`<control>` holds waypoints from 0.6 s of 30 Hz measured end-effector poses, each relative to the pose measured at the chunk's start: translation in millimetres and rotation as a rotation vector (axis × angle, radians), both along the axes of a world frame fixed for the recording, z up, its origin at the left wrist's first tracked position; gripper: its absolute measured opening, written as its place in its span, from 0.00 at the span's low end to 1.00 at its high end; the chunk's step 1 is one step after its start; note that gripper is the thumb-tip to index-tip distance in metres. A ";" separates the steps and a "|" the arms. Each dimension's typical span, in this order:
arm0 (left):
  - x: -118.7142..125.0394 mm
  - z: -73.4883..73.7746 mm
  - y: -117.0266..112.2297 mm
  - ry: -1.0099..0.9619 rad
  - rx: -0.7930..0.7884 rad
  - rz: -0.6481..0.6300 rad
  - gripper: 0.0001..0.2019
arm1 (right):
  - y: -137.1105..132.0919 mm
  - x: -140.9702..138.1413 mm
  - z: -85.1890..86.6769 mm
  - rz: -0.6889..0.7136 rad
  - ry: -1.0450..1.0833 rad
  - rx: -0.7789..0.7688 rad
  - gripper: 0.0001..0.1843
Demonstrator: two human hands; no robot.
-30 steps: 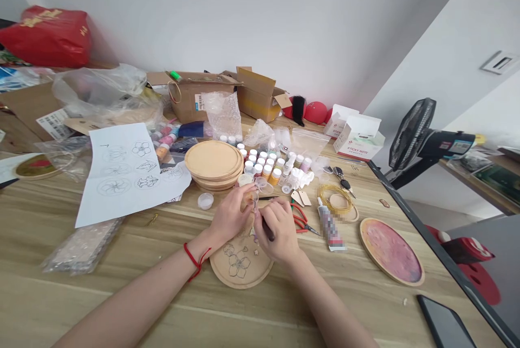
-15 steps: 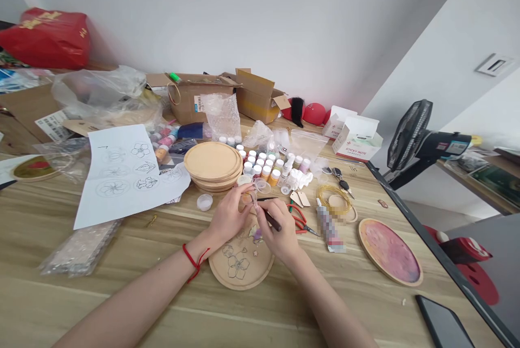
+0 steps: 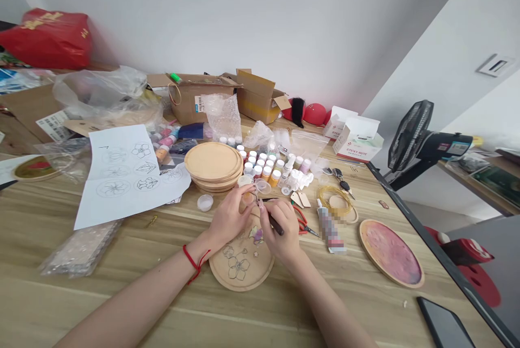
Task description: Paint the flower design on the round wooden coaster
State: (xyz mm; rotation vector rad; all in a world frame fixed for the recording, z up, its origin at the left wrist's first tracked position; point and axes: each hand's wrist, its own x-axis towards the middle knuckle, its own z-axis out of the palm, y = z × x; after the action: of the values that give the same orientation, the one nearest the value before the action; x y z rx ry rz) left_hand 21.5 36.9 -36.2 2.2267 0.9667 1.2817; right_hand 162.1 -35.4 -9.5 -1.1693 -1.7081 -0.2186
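Pointing paintbrush (image 3: 276,225) from right hand (image 3: 282,235) toward left hand (image 3: 231,218)

Head-worn camera, one view: set at the person's eye line, facing forward and down; near the left hand (image 3: 229,215) and right hand (image 3: 280,234); wide field across the surface (image 3: 122,294) to the wall (image 3: 244,23) beyond.

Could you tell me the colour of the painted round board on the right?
The board is mottled pink, rimmed in bare wood; head view.
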 end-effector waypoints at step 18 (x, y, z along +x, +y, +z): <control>-1.0 0.8 -1.2 -0.010 0.001 -0.010 0.19 | 0.6 0.2 -3.3 0.054 -0.030 0.042 0.09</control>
State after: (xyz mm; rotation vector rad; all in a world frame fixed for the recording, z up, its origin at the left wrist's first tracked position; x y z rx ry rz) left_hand 20.5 35.7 -35.3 2.2212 0.9503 1.2885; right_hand 162.3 -34.8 -12.7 -1.0925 -1.7508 -0.2386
